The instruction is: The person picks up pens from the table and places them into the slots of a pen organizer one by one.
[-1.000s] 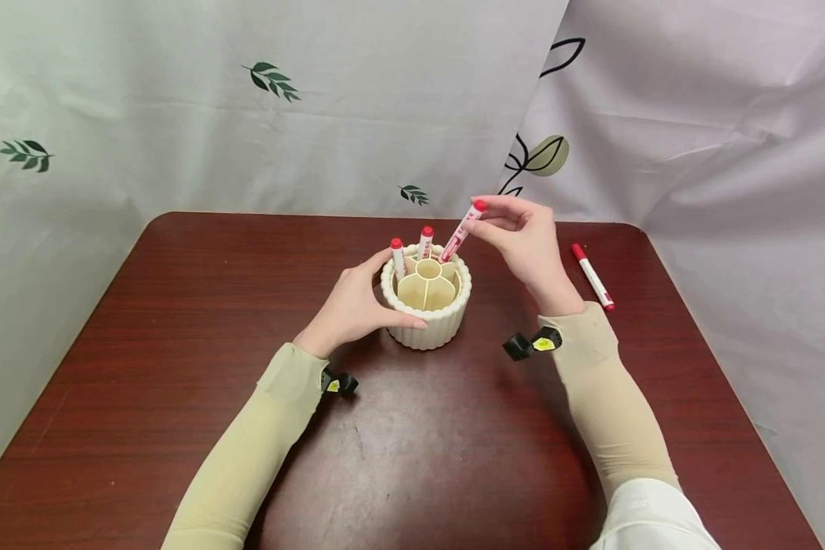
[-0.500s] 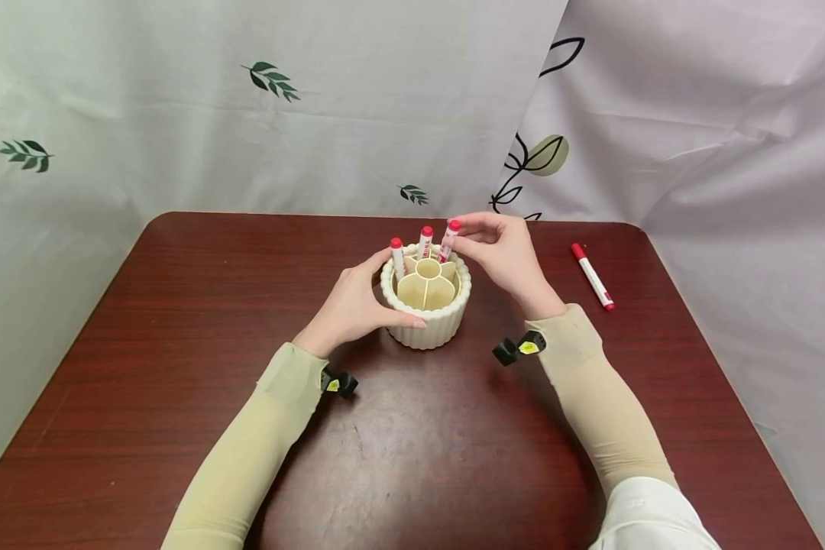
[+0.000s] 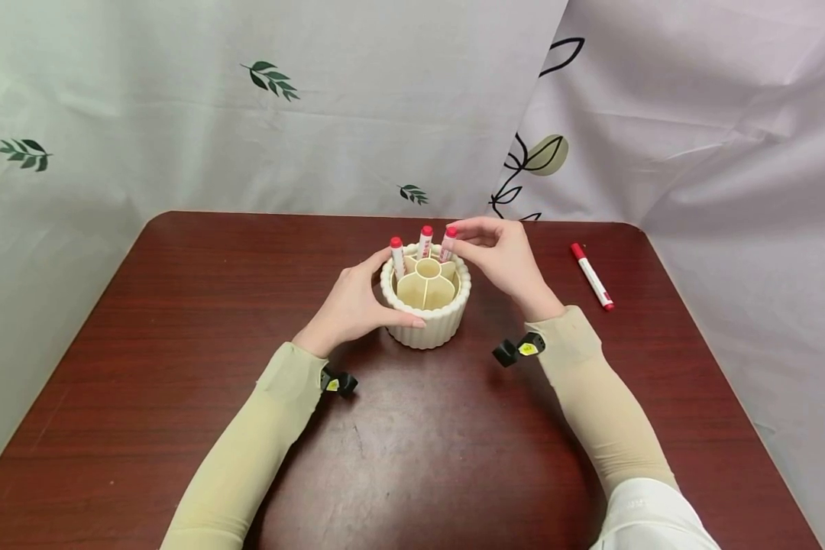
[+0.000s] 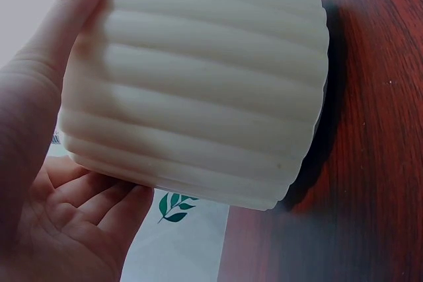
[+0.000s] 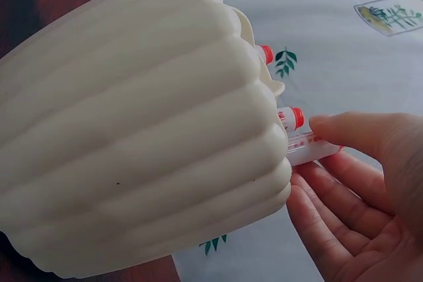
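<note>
A cream, ribbed pen holder (image 3: 431,332) with petal-shaped compartments stands on the table. My left hand (image 3: 349,307) holds its left side, thumb along the front and fingers around the back; the left wrist view shows the fluted wall (image 4: 205,84) between them. Two red-capped white markers, a left marker (image 3: 399,261) and a back marker (image 3: 425,243), stand in separate compartments. At the back right, my right hand (image 3: 505,258) pinches a third marker (image 3: 447,249) near its red cap. Its lower end is inside the holder, hidden by the wall in the right wrist view.
Another red-capped marker (image 3: 593,279) lies on the dark red-brown table (image 3: 179,367), right of my right hand. A pale curtain (image 3: 357,114) with leaf prints hangs behind the table's far edge.
My right hand has moved left and down, bringing its marker from a slant above the rim to nearly upright in a back-right compartment. The left hand and holder have stayed put.
</note>
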`<state>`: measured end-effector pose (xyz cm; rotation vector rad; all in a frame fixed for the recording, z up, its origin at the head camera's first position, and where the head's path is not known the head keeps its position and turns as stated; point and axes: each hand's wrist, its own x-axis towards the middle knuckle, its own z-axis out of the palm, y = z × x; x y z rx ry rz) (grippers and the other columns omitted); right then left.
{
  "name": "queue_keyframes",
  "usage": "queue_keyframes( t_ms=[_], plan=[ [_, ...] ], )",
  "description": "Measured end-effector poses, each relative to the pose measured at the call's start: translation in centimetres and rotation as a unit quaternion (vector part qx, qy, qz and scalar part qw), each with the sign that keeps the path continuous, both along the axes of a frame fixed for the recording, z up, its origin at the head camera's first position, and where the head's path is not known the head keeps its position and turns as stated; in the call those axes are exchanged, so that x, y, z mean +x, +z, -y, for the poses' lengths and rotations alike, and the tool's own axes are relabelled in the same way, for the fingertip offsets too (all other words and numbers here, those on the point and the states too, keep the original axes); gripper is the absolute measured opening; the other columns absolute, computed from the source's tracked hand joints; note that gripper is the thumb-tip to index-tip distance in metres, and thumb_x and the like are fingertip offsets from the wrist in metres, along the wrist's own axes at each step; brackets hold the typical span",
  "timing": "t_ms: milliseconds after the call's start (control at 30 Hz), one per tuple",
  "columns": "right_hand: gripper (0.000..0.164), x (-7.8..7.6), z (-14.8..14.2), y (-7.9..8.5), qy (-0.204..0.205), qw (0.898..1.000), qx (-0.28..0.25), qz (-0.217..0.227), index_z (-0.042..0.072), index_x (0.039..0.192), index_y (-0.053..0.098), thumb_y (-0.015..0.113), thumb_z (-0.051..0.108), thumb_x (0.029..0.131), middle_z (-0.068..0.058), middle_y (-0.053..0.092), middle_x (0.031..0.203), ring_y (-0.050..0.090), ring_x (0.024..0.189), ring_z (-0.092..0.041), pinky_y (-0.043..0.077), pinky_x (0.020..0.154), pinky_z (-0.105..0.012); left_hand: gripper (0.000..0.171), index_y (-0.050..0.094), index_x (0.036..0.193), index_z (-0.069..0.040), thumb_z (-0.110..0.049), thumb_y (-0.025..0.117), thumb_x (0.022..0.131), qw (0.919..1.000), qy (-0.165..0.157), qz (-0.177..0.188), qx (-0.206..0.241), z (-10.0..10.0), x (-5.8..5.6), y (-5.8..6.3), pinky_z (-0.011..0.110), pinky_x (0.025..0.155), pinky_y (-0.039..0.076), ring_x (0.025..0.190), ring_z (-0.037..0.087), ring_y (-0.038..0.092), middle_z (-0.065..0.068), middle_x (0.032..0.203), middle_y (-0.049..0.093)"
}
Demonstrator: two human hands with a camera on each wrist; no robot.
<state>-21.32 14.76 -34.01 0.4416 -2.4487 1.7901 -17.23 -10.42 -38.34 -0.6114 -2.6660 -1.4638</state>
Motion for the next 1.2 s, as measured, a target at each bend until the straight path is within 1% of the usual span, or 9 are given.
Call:
queue_keyframes(
  t_ms=[200,367,600,767,1033,1200],
  plan=[
    [0.032,0.1,-0.3,0.1,-0.001,1.0,-0.003,-0.001,0.005,0.113,0.078,0.085,0.022,0.086,-0.004,0.076,0.102,0.071,0.088,-0.019,0.054,0.075,-0.025,0.122,0.045,0.153,-0.015,-0.065,0.094,0.054,0.9999,0.005,-0.002,-0.01,0.0,0.0,-0.1,0.031,0.103,0.045,0.125,0.004,0.053,-0.009,0.141,0.058],
    [0.033,0.3,-0.6,0.4,-0.01,1.0,-0.016,0.001,0.007,0.116,0.077,0.085,0.019,0.086,-0.006,0.076,0.103,0.072,0.09,-0.019,0.055,0.078,-0.027,0.122,0.045,0.153,-0.015,-0.065,0.094,0.054,1.0,0.004,-0.001,-0.008,0.0,0.0,-0.2,0.031,0.104,0.045,0.125,0.004,0.054,-0.009,0.14,0.058],
    [0.034,0.6,-1.4,1.0,-0.021,1.0,-0.015,-0.015,0.01,0.115,0.078,0.085,0.028,0.087,-0.003,0.076,0.105,0.072,0.094,-0.018,0.055,0.085,-0.029,0.123,0.044,0.154,-0.013,-0.063,0.095,0.054,1.0,0.005,0.0,-0.006,0.1,0.0,-0.2,0.031,0.103,0.045,0.125,0.004,0.054,-0.008,0.14,0.059],
    [0.034,0.8,-2.0,1.1,-0.026,0.999,-0.017,-0.015,0.014,0.115,0.078,0.085,0.03,0.086,-0.002,0.075,0.107,0.072,0.096,-0.018,0.055,0.086,-0.029,0.123,0.045,0.153,-0.012,-0.063,0.095,0.053,1.0,0.006,-0.002,-0.005,0.0,0.0,-0.1,0.03,0.103,0.045,0.124,0.004,0.054,-0.008,0.139,0.06],
    [0.036,0.9,-3.2,0.4,-0.039,0.999,-0.016,-0.013,0.014,0.118,0.078,0.085,0.03,0.086,-0.002,0.075,0.108,0.072,0.098,-0.017,0.055,0.085,-0.028,0.122,0.044,0.153,-0.013,-0.061,0.096,0.054,1.0,0.005,-0.001,0.0,0.0,0.1,-0.2,0.03,0.104,0.044,0.125,0.004,0.054,-0.007,0.141,0.058],
    [0.037,1.1,-4.1,0.0,-0.051,0.998,-0.021,0.005,0.015,0.119,0.077,0.085,0.031,0.086,-0.003,0.075,0.109,0.072,0.1,-0.016,0.055,0.085,-0.027,0.122,0.044,0.154,-0.013,-0.06,0.096,0.054,1.0,0.003,0.0,0.001,0.0,0.1,-0.2,0.03,0.105,0.044,0.126,0.004,0.053,-0.007,0.142,0.057]
  ],
)
